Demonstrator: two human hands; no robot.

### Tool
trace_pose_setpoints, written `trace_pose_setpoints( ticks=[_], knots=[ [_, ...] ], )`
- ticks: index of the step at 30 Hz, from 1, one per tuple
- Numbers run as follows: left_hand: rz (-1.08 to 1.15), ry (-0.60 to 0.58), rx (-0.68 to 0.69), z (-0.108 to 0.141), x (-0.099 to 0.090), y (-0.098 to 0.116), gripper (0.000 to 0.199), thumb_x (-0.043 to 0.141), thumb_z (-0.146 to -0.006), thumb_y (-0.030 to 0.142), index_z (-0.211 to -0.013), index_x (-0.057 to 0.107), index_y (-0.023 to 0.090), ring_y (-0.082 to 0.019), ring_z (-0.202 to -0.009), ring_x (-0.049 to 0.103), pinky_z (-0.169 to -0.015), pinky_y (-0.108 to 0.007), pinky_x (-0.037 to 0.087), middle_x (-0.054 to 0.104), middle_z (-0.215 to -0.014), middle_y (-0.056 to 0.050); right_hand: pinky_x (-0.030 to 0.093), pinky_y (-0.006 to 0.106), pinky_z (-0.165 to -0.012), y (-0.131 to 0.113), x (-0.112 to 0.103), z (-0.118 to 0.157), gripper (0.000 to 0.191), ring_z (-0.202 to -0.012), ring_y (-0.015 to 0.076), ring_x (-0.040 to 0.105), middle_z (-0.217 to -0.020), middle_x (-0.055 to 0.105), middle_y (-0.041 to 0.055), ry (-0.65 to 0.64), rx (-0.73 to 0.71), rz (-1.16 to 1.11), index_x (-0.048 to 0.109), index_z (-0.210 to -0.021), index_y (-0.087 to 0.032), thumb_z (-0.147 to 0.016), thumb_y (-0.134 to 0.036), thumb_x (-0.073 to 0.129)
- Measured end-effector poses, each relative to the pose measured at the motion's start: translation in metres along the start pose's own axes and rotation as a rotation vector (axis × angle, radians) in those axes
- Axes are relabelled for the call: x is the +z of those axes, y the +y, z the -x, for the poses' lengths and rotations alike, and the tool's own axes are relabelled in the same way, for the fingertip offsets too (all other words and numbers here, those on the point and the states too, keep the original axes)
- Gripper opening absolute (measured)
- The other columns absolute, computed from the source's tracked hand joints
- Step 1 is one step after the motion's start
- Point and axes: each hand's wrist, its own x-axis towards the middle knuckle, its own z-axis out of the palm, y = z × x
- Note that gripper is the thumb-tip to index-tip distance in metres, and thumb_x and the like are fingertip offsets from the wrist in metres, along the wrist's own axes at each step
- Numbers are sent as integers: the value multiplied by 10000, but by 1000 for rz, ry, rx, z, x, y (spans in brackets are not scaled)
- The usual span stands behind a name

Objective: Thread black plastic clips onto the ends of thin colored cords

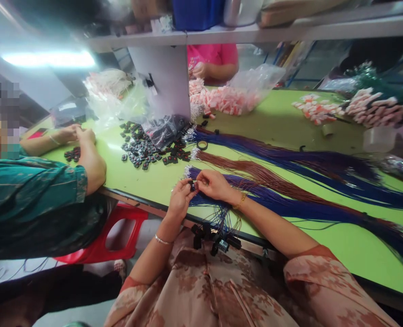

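Between the fingertips of my left hand [180,198] is a small black connector housing [192,185]. My right hand [215,185] is pinched close against it, at the connector's right side; a thin wire end seems to be in those fingers, though it is too small to make out. Beneath my wrists, several black connectors [218,240] hang on blue and brown wires over the table edge, against my lap. Just behind my hands lie bundles of blue wires [276,204] and brown wires [252,170] with silvery terminal ends.
Loose black housings [143,150] lie in a pile beside a plastic bag [167,129]. A tape roll [202,145] sits near the wire ends. At left a co-worker's hands [80,134] work at the green table [146,181]. Across, another person [215,61] sits behind pink-white parts [225,100].
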Motion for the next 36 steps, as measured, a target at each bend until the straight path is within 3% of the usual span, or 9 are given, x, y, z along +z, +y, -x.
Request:
trace_pose_setpoints(
  ticks=[5, 12, 19, 24, 26, 29, 31, 34, 36],
  knots=[
    [-2, -5, 7, -1, -1, -1, 255, 742, -718, 205, -931, 613, 149, -133, -831, 642, -878, -346, 526, 654, -895, -35, 355, 246, -611, 2, 4, 2, 42, -642, 133, 490, -729, 589, 22, 17, -59, 82, 553, -788, -188, -809, -217, 531],
    [-51, -6, 3, 0, -3, -3, 306, 783, -673, 223, -920, 613, 160, -107, -754, 622, -793, -287, 522, 652, -838, -12, 365, 294, -664, 10, 13, 3, 135, -699, 180, 503, -781, 610, 93, -76, -244, 305, 570, -810, -165, -863, -202, 451],
    [-41, 8, 6, 1, -2, -2, 346, 812, -635, 238, -903, 613, 149, -113, -723, 629, -740, -280, 527, 658, -787, -13, 353, 246, -634, 10, 8, 7, 90, -675, 144, 515, -777, 630, 50, -104, -148, 152, 575, -830, -171, -839, -203, 491],
    [-95, 11, -3, 1, 1, -2, 360, 825, -626, 270, -887, 606, 150, -113, -698, 616, -743, -294, 529, 648, -769, -11, 310, 248, -600, 5, 5, 7, 86, -626, 135, 475, -714, 609, 37, -130, -101, 200, 571, -751, -166, -807, -188, 510],
    [-141, 28, 48, 9, 6, -1, 334, 810, -651, 282, -890, 610, 161, -126, -715, 616, -762, -314, 533, 643, -784, -15, 310, 240, -597, 4, -3, 3, 118, -612, 124, 470, -703, 610, 23, -150, -73, 138, 586, -749, -164, -825, -196, 501],
    [-315, 38, 332, 33, 19, -2, 247, 744, -738, 263, -960, 653, 203, -179, -888, 631, -890, -346, 509, 661, -938, -54, 331, 223, -610, 5, -20, -6, 198, -619, 112, 489, -700, 616, 1, -160, -5, -4, 619, -784, -161, -883, -242, 469],
    [-534, -141, 513, 52, 28, -7, 189, 682, -789, 223, -978, 693, 222, -221, -1028, 610, -993, -357, 453, 670, -1027, -85, 348, 220, -628, 8, -26, -9, 200, -642, 112, 509, -721, 631, 1, -191, 21, -31, 633, -797, -157, -887, -243, 477],
    [-922, -745, 556, 75, 40, -21, 198, 583, -832, 188, -980, 711, 217, -236, -976, 635, -964, -363, 467, 699, -983, -115, 363, 234, -665, 9, -20, -7, 143, -707, 131, 546, -807, 667, 32, -277, 15, 83, 657, -818, -154, -855, -224, 538],
    [-1072, -1003, 533, 84, 47, -30, 212, 557, -852, 223, -1011, 696, 204, -236, -929, 651, -923, -366, 489, 709, -964, -124, 361, 254, -685, 9, -9, -2, 135, -772, 160, 566, -879, 677, 66, -289, 25, 215, 674, -851, -160, -844, -262, 586]
  ],
)
